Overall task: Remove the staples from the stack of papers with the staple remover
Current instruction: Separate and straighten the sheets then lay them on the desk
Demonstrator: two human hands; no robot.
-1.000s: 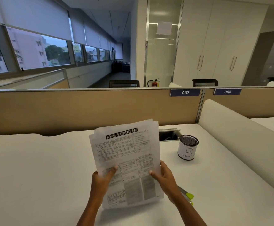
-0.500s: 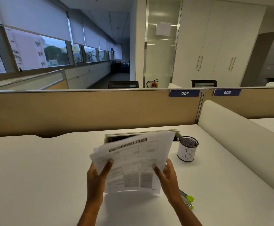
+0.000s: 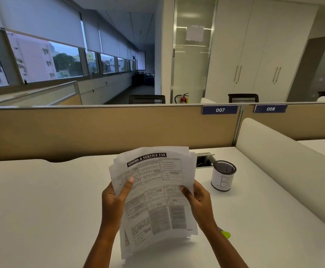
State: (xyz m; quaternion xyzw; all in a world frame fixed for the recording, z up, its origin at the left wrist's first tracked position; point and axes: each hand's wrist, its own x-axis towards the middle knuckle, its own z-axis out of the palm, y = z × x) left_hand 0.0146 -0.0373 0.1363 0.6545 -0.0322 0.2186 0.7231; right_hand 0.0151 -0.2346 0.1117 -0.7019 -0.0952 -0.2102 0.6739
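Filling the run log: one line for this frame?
left hand: holds white printed paper stack | right hand: holds stack | green staple remover: on desk, untouched

White desk (image 3: 41, 209) carries mesh cup (image 3: 223, 177).

Saw stack of papers (image 3: 155, 192) held upright above worktop (image 3: 41, 209), roughly centre, lower edge near surface. Left hand (image 3: 113, 204) gripped stack's left edge, right hand (image 3: 200, 202) its right edge. Mesh cup (image 3: 223, 177) stood on worktop right of stack, apart from it. Cable slot (image 3: 205, 161) lay in worktop behind stack, left of cup. Staple remover (image 3: 225, 234) lay on worktop behind right wrist, mostly hidden. Partition (image 3: 99, 130) ran along worktop's far edge; side divider (image 3: 285, 171) bounded right.
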